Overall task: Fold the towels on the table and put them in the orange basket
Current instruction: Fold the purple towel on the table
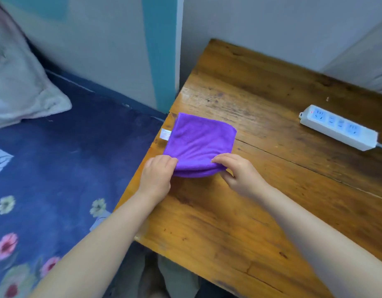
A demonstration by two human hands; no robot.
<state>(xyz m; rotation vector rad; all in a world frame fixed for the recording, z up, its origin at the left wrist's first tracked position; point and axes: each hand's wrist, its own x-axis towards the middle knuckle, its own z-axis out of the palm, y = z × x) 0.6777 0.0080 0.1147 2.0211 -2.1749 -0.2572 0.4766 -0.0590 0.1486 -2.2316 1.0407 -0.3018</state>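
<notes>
My left hand [156, 176] and right hand [239, 175] each pinch a near corner of the folded purple towel [199, 143], which lies at the left edge of the wooden tabletop [239, 222], well apart from the white power strip [338, 126].

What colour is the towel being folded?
Purple, with a small white tag; the towel shows in the head view.

Illumination is even and moderately bright, soft in character, source not visible. Glare shows as pale sheen on the wooden table [261, 100] near its far left corner. Faint shadows lie beneath the hands. Overall sharpness is low; fine detail smeared. Wide-angle distortion bends the table edges and walls. The pillow [15, 82] at left appears blurred.
</notes>
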